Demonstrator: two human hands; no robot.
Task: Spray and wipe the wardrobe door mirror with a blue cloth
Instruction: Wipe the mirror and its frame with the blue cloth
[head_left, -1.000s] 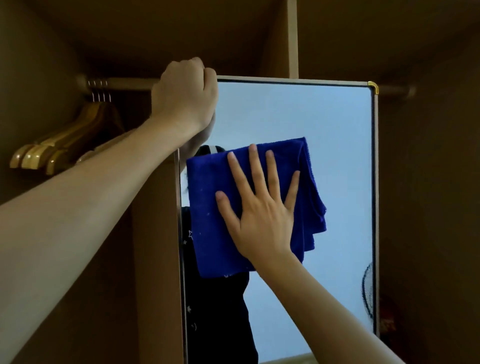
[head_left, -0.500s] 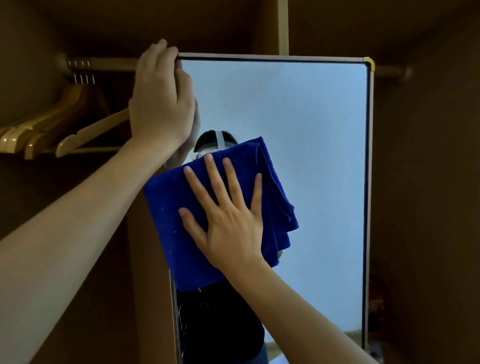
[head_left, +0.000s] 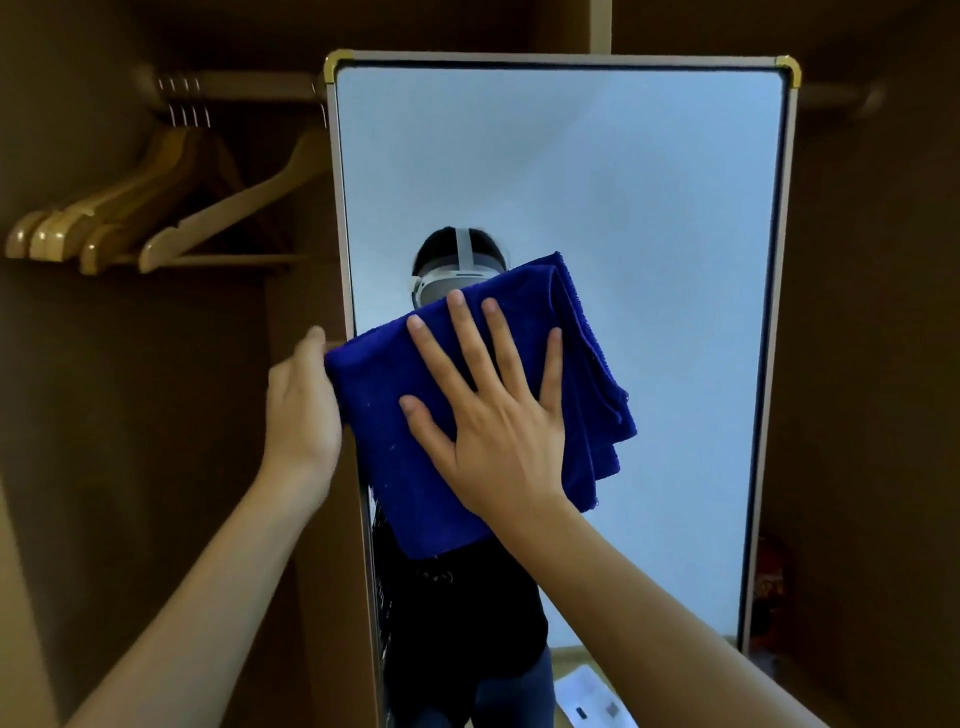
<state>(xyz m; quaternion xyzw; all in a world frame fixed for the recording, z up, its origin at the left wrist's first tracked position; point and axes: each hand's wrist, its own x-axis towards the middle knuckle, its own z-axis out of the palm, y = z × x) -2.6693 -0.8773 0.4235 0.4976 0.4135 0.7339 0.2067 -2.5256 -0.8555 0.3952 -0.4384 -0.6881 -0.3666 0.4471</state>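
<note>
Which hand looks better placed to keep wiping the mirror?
The right hand. Its spread fingers press the blue cloth flat against the mirror, while the left hand sits at the door's left edge, likely steadying it.

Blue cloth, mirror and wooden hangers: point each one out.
blue cloth (head_left: 387, 415), head view, bare left part.
mirror (head_left: 623, 208), head view, upper glass.
wooden hangers (head_left: 171, 228), head view, lower shoulder arm.

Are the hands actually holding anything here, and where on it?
The right hand presses the blue cloth flat against the mirror with spread fingers, gripping nothing. The left hand holds the mirror's left edge; its fingers are hidden.
</note>
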